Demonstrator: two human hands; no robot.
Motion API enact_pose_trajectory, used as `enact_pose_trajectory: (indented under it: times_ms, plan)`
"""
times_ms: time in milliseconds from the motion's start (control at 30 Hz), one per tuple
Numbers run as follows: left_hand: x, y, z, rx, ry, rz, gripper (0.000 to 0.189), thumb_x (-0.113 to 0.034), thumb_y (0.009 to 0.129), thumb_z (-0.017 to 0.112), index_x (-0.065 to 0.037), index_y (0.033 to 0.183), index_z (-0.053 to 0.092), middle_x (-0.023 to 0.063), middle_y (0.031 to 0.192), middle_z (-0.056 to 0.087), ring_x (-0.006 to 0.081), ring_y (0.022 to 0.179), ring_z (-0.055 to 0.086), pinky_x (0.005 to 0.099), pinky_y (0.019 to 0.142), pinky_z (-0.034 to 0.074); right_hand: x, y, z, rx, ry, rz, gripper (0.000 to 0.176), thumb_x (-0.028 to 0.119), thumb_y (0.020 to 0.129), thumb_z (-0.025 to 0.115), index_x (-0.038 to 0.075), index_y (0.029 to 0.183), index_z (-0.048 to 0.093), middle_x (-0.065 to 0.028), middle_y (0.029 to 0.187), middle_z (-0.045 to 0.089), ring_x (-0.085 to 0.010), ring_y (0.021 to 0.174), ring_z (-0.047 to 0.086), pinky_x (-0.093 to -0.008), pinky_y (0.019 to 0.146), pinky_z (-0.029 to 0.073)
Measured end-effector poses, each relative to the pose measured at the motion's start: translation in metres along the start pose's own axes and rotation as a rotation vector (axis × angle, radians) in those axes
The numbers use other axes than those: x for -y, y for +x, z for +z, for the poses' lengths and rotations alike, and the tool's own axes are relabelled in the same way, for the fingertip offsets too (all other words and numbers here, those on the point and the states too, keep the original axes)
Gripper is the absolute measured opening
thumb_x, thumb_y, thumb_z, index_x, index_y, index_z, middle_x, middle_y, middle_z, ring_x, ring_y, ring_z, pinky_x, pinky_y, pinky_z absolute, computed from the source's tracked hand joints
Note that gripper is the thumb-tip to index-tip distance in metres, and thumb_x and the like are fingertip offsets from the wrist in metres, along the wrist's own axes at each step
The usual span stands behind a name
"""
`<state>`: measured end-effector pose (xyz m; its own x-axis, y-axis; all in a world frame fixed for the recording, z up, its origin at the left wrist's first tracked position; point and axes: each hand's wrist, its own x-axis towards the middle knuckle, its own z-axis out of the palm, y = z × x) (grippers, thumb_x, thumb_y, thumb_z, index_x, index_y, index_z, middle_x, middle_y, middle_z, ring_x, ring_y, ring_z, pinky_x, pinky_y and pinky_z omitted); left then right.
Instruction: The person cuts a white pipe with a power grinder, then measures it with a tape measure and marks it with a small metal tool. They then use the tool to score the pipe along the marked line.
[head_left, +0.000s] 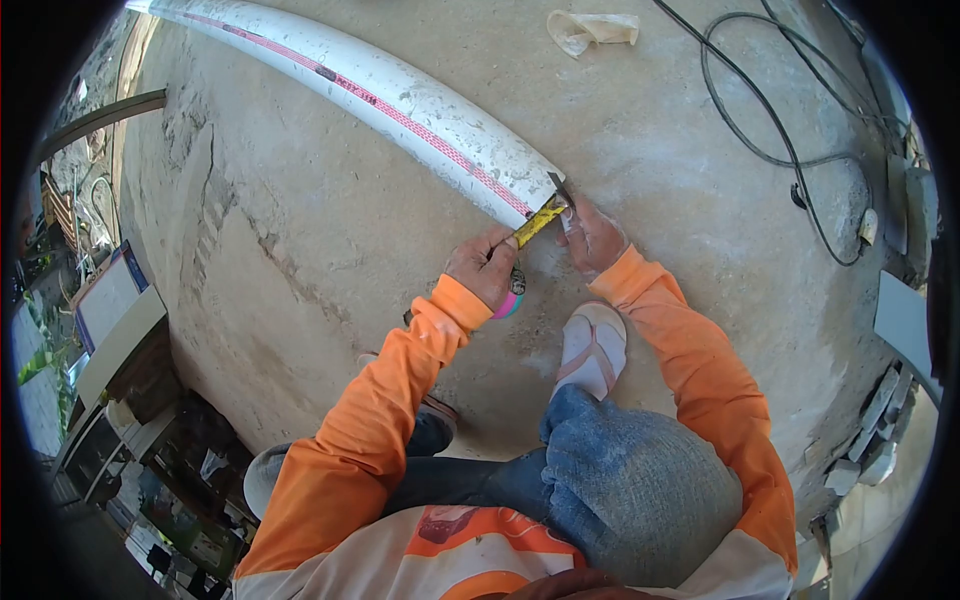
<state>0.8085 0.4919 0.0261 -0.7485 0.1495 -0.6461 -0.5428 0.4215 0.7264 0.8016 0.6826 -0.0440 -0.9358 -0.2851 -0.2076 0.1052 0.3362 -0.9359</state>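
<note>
A long white pipe with a red printed stripe lies on the concrete floor, its near end close to both hands. My left hand is closed round a tape measure, whose case shows pink and teal below the fingers. The yellow tape blade extends from it across the pipe's end. My right hand is closed at the other side of that end, with a thin dark tool between its fingers. What kind of tool it is, I cannot make out.
Dark cables coil on the floor at the upper right. A crumpled pale scrap lies at the top. Broken slabs are stacked at the right edge. Boards and clutter stand along the left edge.
</note>
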Motion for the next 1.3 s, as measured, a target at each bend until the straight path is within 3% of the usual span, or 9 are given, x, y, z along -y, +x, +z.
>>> enact_pose_trajectory:
  times_ms: [600, 667, 700, 767, 1100, 1300]
  plan:
    - [-0.005, 0.001, -0.001, 0.018, 0.004, 0.012, 0.019, -0.016, 0.091, 0.047, -0.001, 0.087, 0.058, -0.0017, 0.069, 0.05, 0.0066, 0.064, 0.045, 0.0236, 0.06, 0.04, 0.005, 0.001, 0.003, -0.054, 0.014, 0.049, 0.02, 0.012, 0.088, 0.044, 0.005, 0.106, 0.042, -0.0125, 0.065, 0.058, -0.0296, 0.06, 0.06, -0.0385, 0.056, 0.045]
    - [-0.005, 0.001, 0.0, -0.017, -0.02, 0.013, 0.02, -0.017, 0.087, 0.046, -0.002, 0.085, 0.058, 0.0067, 0.061, 0.05, 0.014, 0.058, 0.046, 0.0306, 0.057, 0.041, 0.006, 0.001, 0.001, -0.038, -0.033, 0.045, 0.019, 0.012, 0.087, 0.044, 0.005, 0.105, 0.043, -0.0121, 0.065, 0.059, -0.0299, 0.06, 0.061, -0.0386, 0.055, 0.046]
    - [-0.005, 0.0, 0.0, -0.016, -0.021, 0.015, 0.02, -0.017, 0.087, 0.046, -0.002, 0.085, 0.058, 0.0067, 0.061, 0.05, 0.014, 0.058, 0.046, 0.0306, 0.057, 0.041, 0.005, 0.001, 0.001, -0.04, -0.034, 0.045, 0.019, 0.012, 0.087, 0.044, 0.005, 0.105, 0.043, -0.0121, 0.065, 0.059, -0.0299, 0.06, 0.061, -0.0386, 0.055, 0.046]
    - [-0.005, 0.0, -0.002, 0.019, 0.012, 0.009, 0.019, -0.016, 0.091, 0.047, -0.002, 0.087, 0.059, -0.0021, 0.069, 0.05, 0.0059, 0.064, 0.045, 0.0226, 0.06, 0.039, 0.003, 0.002, 0.002, -0.049, 0.003, 0.027, 0.019, 0.012, 0.087, 0.044, 0.005, 0.105, 0.043, -0.0114, 0.065, 0.059, -0.0296, 0.06, 0.061, -0.0386, 0.055, 0.046]
    - [0.001, 0.001, -0.001, 0.009, -0.024, -0.005, 0.019, -0.016, 0.091, 0.047, -0.002, 0.086, 0.059, -0.002, 0.069, 0.052, 0.0059, 0.064, 0.046, 0.0226, 0.06, 0.04, 0.009, 0.01, 0.004, -0.07, 0.062, -0.042, 0.017, 0.011, 0.086, 0.046, 0.003, 0.101, 0.044, -0.0114, 0.062, 0.059, -0.0289, 0.057, 0.061, -0.0381, 0.054, 0.046]
    - [-0.002, 0.001, -0.001, 0.002, 0.012, 0.017, 0.02, -0.016, 0.091, 0.045, -0.002, 0.085, 0.058, -0.0014, 0.069, 0.053, 0.0061, 0.064, 0.047, 0.0228, 0.06, 0.04, 0.008, 0.001, 0.002, -0.039, 0.003, 0.025, 0.014, 0.014, 0.089, 0.045, 0.004, 0.099, 0.044, -0.0146, 0.061, 0.056, -0.0329, 0.056, 0.058, -0.0411, 0.051, 0.043]
